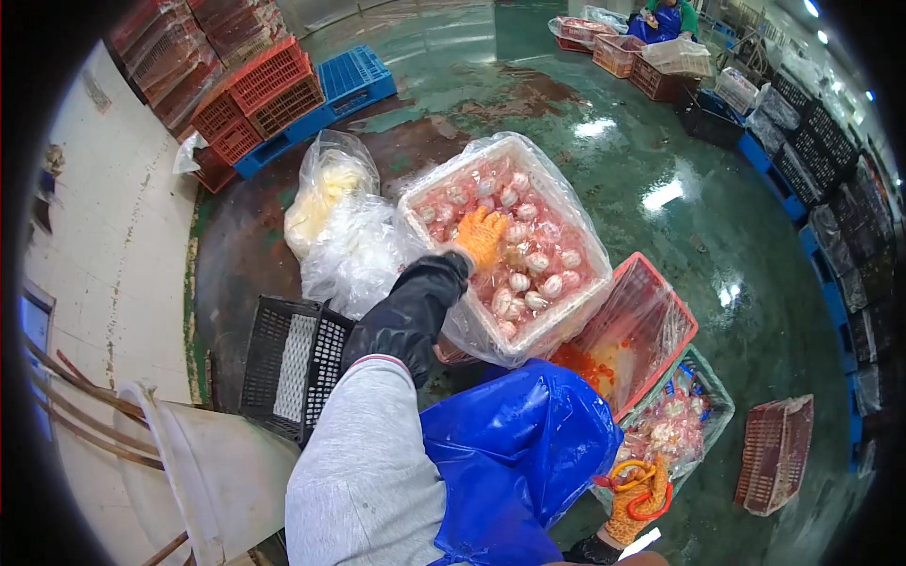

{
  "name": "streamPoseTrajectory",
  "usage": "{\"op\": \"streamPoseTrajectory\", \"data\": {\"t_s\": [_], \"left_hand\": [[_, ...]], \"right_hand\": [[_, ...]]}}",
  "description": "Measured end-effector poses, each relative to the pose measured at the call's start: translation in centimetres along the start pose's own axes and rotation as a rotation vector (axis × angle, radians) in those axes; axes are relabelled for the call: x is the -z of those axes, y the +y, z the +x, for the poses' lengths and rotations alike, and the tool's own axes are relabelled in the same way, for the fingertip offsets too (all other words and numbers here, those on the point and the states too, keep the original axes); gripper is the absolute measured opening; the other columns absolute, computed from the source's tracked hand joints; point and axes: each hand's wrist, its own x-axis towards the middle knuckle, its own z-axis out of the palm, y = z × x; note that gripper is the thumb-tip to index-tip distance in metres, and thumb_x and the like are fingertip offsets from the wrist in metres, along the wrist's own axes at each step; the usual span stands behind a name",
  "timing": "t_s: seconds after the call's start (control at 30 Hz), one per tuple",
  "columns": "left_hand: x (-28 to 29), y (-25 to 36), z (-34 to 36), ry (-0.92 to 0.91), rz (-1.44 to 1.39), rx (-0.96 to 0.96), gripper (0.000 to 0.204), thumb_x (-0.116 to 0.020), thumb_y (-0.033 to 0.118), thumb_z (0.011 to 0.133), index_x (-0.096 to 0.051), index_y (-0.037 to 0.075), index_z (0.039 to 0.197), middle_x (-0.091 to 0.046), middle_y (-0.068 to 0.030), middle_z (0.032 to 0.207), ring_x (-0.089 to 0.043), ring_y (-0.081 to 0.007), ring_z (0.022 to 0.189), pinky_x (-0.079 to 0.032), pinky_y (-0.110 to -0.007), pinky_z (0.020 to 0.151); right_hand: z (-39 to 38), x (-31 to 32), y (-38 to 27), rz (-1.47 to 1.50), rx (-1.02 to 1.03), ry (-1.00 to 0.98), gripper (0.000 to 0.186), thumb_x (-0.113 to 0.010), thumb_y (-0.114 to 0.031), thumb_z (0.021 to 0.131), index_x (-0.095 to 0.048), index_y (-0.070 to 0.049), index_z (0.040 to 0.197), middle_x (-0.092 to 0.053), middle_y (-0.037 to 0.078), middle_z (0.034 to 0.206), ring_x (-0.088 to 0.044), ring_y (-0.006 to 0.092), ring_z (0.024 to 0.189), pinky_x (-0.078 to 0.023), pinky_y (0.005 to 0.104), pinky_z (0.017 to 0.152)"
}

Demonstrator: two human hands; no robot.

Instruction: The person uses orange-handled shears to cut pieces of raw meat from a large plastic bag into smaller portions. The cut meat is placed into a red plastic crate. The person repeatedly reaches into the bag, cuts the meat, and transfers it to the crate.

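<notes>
My left hand (481,238), in an orange textured glove and a black sleeve, reaches into a white tub (576,217). Its fingers are spread over pale round balls (536,262) with reddish streaks, lying in pinkish liquid. Whether a fingertip touches one is unclear. Low on the right, my right hand (630,517), gloved in orange too, is closed around what look like scissors (651,505) with orange and red loop handles; the blades cannot be made out. Just above it is a green crate (722,407) lined with plastic, with more streaked balls in it.
A red crate (694,325) with plastic lining and orange-red liquid leans beside the tub. Clear bags (354,241) and a black crate (269,349) are at left. An empty reddish crate (774,453) sits on the wet green floor. Stacked crates line both sides; another person (661,21) sits far off.
</notes>
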Motion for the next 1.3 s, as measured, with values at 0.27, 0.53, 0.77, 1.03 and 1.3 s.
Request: {"op": "streamPoseTrajectory", "data": {"t_s": [0.27,0.53,0.77,1.03,1.3], "left_hand": [[0.0,0.0,-0.8,-0.497,-0.344,0.123,0.036,-0.048,0.032,0.081,-0.056,0.014,0.111,-0.058,-0.0132,0.110,-0.056,-0.0300,0.100,-0.042,-0.043,0.086],[3.4,-1.7,-1.2,-0.035,-0.174,-0.020,0.027,-0.063,0.033,0.066,-0.066,0.013,0.084,-0.064,-0.0099,0.089,-0.060,-0.0291,0.083,-0.045,-0.045,0.073],[-0.7,-4.2,-0.6,0.080,-1.530,0.644,0.028,-0.071,0.023,0.070,-0.061,0.002,0.086,-0.062,-0.0047,0.079,-0.057,-0.0135,0.069,-0.046,-0.026,0.060],[-7.6,-8.7,-1.4,0.293,-1.748,0.455,0.033,-0.066,0.018,0.074,-0.059,0.006,0.104,-0.063,-0.0069,0.094,-0.060,-0.0176,0.083,-0.048,-0.031,0.072],[0.7,-0.8,1.7,0.179,-2.026,0.576,0.030,-0.059,0.013,0.082,-0.054,0.008,0.111,-0.059,-0.0042,0.104,-0.056,-0.0170,0.089,-0.045,-0.032,0.078]], "right_hand": [[-2.0,-3.9,-3.2,0.162,-0.058,-0.058,0.036,-0.046,-0.006,0.088,-0.045,-0.003,0.123,-0.053,0.007,0.087,-0.053,0.0144,0.066,-0.046,0.0261,0.056],[-2.8,-7.0,-2.9,-0.108,0.058,-0.220,0.035,-0.047,-0.008,0.088,-0.046,-0.004,0.123,-0.053,0.006,0.086,-0.053,0.0132,0.067,-0.046,0.0232,0.057],[-1.7,-7.4,-1.6,-0.103,0.005,-0.276,0.036,-0.036,-0.020,0.094,-0.047,0.002,0.120,-0.056,0.007,0.091,-0.055,0.0146,0.076,-0.048,0.0258,0.068],[-1.2,-10.1,-2.3,0.066,-0.106,-0.371,0.034,-0.038,-0.018,0.093,-0.048,0.002,0.119,-0.058,0.009,0.090,-0.057,0.0143,0.072,-0.051,0.0248,0.066],[-1.9,-8.9,-1.8,-0.173,0.050,-0.301,0.033,-0.051,-0.009,0.086,-0.049,-0.001,0.119,-0.055,0.006,0.082,-0.054,0.0111,0.069,-0.048,0.0213,0.062]]}}
